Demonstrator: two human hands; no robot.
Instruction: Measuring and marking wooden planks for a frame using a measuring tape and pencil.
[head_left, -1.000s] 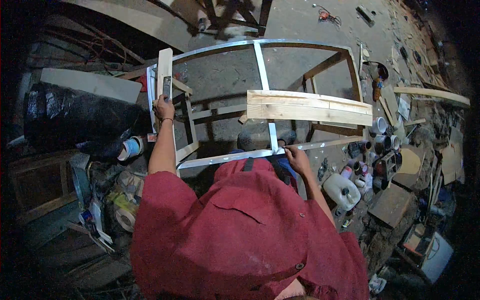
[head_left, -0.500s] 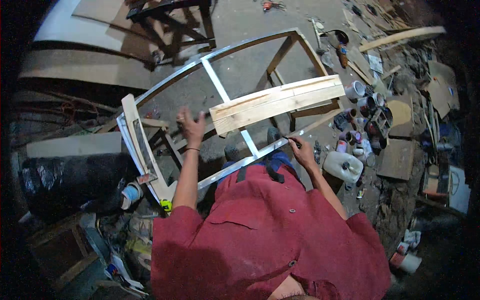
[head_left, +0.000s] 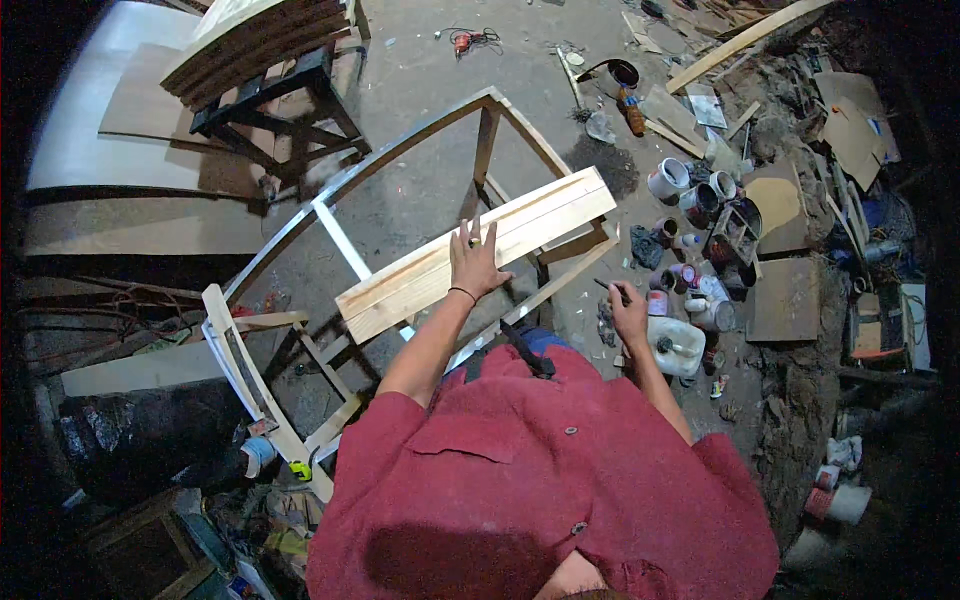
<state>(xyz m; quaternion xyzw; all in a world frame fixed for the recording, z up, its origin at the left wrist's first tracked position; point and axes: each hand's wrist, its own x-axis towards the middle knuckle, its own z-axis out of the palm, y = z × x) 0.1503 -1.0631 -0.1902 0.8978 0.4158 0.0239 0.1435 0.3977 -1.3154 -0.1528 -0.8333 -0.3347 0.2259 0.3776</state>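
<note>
Two pale wooden planks (head_left: 520, 223), or one board with a line along its middle, lie slanted across a wooden frame (head_left: 372, 172) with whitish rails. My left hand (head_left: 477, 262) rests on the planks near their middle, open, its fingers spread and a ring on one of them. Right of the frame, my right hand (head_left: 630, 313) is held up with its fingers closed round a thin dark stick, like a pencil. The stick's tip points left and touches nothing. A white crossbar (head_left: 342, 242) runs beneath the planks.
A yellow-green tape measure (head_left: 300, 470) sits at the frame's near left corner. Paint cans (head_left: 668, 180) and a white jerrycan (head_left: 676, 346) stand on the floor at right. Stacked curved boards (head_left: 258, 52) lie on a dark trestle (head_left: 268, 112). A red corded tool (head_left: 462, 43) lies far off.
My left hand has moved right and come down onto the planks. My right hand has lifted away from the near rail with the pencil-like stick. The whole view has shifted.
</note>
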